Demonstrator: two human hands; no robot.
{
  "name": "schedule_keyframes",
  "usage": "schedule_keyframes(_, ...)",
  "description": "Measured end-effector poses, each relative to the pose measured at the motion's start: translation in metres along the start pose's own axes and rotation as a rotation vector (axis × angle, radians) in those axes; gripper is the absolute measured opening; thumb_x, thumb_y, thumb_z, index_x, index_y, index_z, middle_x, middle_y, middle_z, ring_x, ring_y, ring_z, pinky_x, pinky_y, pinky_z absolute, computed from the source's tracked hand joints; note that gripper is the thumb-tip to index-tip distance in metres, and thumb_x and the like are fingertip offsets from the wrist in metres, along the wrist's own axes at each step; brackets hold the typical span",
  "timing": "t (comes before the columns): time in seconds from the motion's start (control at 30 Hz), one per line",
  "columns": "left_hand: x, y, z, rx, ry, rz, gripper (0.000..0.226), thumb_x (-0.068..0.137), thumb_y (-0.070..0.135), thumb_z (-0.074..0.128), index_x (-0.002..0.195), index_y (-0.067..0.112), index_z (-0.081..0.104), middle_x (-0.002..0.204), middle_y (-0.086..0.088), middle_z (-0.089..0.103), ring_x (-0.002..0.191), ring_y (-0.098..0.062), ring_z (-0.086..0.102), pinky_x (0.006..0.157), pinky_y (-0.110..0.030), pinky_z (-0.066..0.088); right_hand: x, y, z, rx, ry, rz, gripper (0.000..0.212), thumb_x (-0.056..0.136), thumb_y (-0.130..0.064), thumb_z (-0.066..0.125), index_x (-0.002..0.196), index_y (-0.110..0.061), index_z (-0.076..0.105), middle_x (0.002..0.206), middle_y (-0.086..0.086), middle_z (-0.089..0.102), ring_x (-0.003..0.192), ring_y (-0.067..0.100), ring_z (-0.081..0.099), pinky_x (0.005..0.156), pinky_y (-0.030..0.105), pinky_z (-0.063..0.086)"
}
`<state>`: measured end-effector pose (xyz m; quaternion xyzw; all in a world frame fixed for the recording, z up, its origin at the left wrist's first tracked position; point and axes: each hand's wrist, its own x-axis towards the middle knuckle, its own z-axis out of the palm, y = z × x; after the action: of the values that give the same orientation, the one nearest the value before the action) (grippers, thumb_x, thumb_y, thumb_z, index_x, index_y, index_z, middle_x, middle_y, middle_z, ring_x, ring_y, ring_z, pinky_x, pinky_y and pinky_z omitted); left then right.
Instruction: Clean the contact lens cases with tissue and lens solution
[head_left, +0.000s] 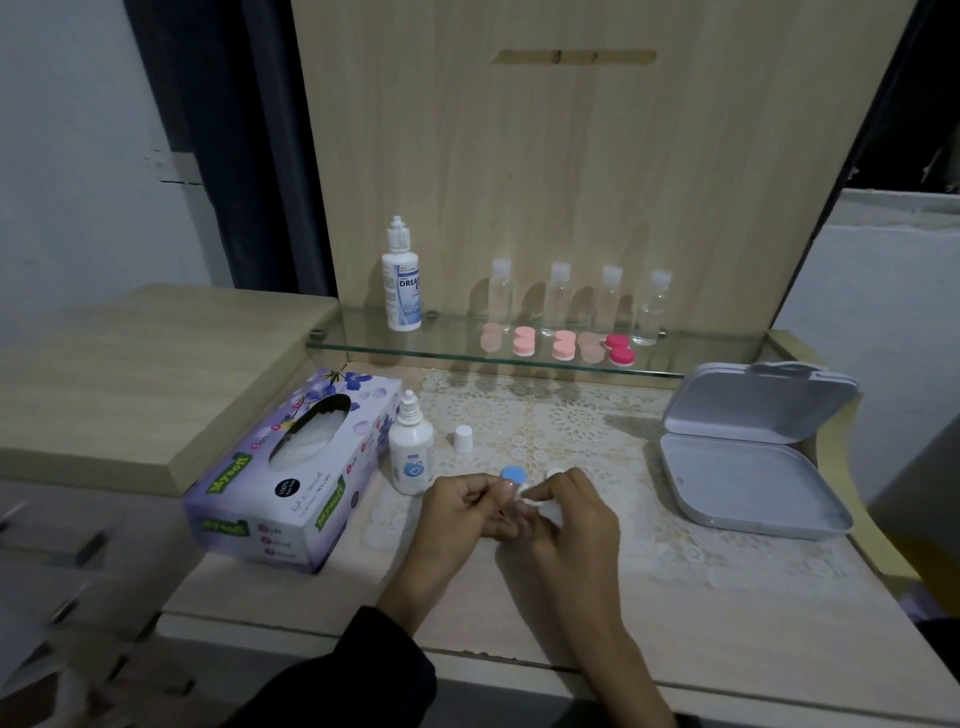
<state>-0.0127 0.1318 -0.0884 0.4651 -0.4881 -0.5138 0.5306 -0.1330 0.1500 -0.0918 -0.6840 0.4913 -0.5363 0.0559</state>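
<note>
Lens case (519, 480), a small one with a blue cap showing, sits between both hands at the near middle of the table (571, 613), over the lace mat (561, 421). The left hand (462, 512) pinches the case from the left; the right hand (566, 512) presses a small wad of tissue (532, 502) against it, fingers curled around the wad. A white cap (556, 474) lies just beyond the right hand. The step in hand looks like wiping the case with tissue.

Just left of the hands stands an uncapped solution bottle (411, 451), its lid (463, 439) beside it, and the tissue box (291, 473) lies farther left. On the glass shelf (363, 347) at the far side wait 5 more pink and red cases (558, 347), a taller bottle (401, 283) and 4 clear bottles (558, 299). An open grey box (753, 457) sits at the right.

Next, the case likely needs its caps refitted, then a swap for 1 from the shelf.
</note>
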Motion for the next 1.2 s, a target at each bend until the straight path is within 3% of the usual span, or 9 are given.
schedule_keyframes(0.07,0.000,0.000,0.000,0.038,0.015,0.016,0.015,0.090,0.005,0.058,0.082,0.006,0.071,0.060,0.000,0.067,0.054,-0.006,0.061,0.054,-0.018,0.052,-0.006,-0.003,0.005,0.007,-0.071,-0.046,0.028,0.062,0.011,0.069,0.072,-0.013,0.059,0.075,-0.011,0.049,0.066,0.001,0.045,0.058,0.006,0.031)
schedule_keyframes(0.17,0.000,0.001,0.001,0.031,0.015,0.008,0.015,0.089,0.005,0.058,0.081,0.004,0.070,0.059,-0.002,0.066,0.051,-0.009,0.061,0.052,-0.019,0.051,-0.005,0.000,0.002,-0.023,-0.093,-0.068,0.031,0.059,0.013,0.069,0.073,-0.013,0.060,0.076,-0.013,0.048,0.065,0.002,0.044,0.059,0.006,0.030)
schedule_keyframes(0.27,-0.002,0.001,0.001,0.019,0.005,0.002,0.015,0.090,0.007,0.058,0.080,0.005,0.069,0.060,-0.003,0.068,0.047,-0.013,0.062,0.050,-0.020,0.052,0.002,0.008,-0.009,-0.035,-0.022,-0.002,0.020,0.063,0.003,0.069,0.069,-0.013,0.059,0.073,-0.010,0.047,0.063,0.001,0.045,0.058,0.007,0.031)
schedule_keyframes(0.4,-0.001,-0.001,0.000,0.026,0.025,-0.002,0.014,0.090,0.008,0.059,0.082,0.006,0.070,0.062,-0.002,0.069,0.048,-0.016,0.064,0.050,-0.021,0.051,0.006,0.016,-0.014,-0.058,0.048,0.072,0.029,0.065,0.011,0.071,0.069,-0.014,0.056,0.072,-0.008,0.047,0.066,-0.001,0.046,0.059,0.008,0.032)
schedule_keyframes(0.63,-0.002,0.000,0.000,0.049,0.000,0.024,0.015,0.091,0.007,0.057,0.083,0.000,0.068,0.060,-0.002,0.069,0.049,-0.014,0.063,0.052,-0.021,0.053,-0.003,0.005,-0.003,-0.001,-0.104,-0.060,0.030,0.059,0.010,0.071,0.073,-0.012,0.055,0.075,-0.008,0.048,0.064,0.005,0.042,0.054,0.013,0.031)
schedule_keyframes(1.0,-0.003,-0.005,0.000,0.089,0.037,0.088,0.013,0.090,0.006,0.058,0.084,0.006,0.070,0.061,-0.006,0.067,0.049,-0.016,0.062,0.052,-0.023,0.052,0.003,0.024,-0.019,0.025,0.092,0.239,0.024,0.073,0.007,0.069,0.069,-0.012,0.055,0.074,-0.001,0.054,0.071,0.005,0.051,0.060,0.012,0.035)
schedule_keyframes(1.1,-0.003,-0.006,0.001,0.192,0.034,0.166,0.014,0.088,0.008,0.062,0.081,0.016,0.071,0.067,-0.007,0.070,0.056,-0.018,0.065,0.059,-0.026,0.055,0.001,0.024,-0.021,0.128,0.101,0.330,0.020,0.078,0.001,0.066,0.071,-0.016,0.058,0.078,-0.001,0.059,0.075,0.006,0.054,0.063,0.014,0.039)
schedule_keyframes(1.2,-0.003,-0.008,0.001,0.364,0.023,0.301,0.019,0.082,0.005,0.069,0.082,0.024,0.073,0.083,0.001,0.070,0.071,-0.010,0.067,0.068,-0.024,0.055,0.001,0.021,-0.022,0.212,0.125,0.378,0.017,0.082,-0.005,0.065,0.075,-0.020,0.059,0.081,-0.004,0.062,0.080,0.007,0.058,0.070,0.022,0.044)
